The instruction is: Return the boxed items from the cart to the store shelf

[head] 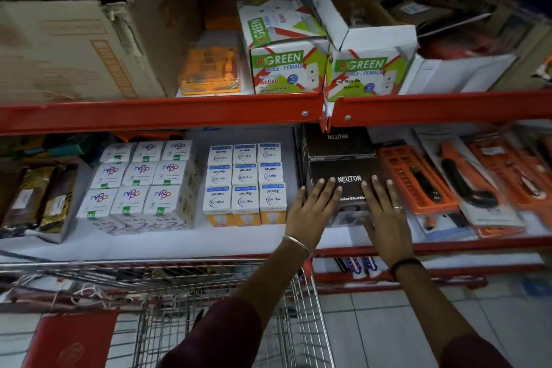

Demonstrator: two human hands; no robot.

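Note:
A black box marked NEUTON [349, 181] lies on the white middle shelf [179, 245], in front of a second black NEUTON box [337, 143] further back. My left hand [313, 209] rests flat on the front box's left part, fingers spread. On its right part lies my right hand [385, 212], also flat with fingers apart. Neither hand grips the box. The wire cart [227, 302] stands below the shelf edge under my arms; what it holds is not clear.
White Wipro bulb boxes [245, 182] and white boxes with purple print [140, 185] stand in rows to the left. Orange tool packs [448, 179] lie to the right. Above, the red-edged upper shelf [167, 112] holds green-and-white boxes [280, 60] and a cardboard carton [77, 48].

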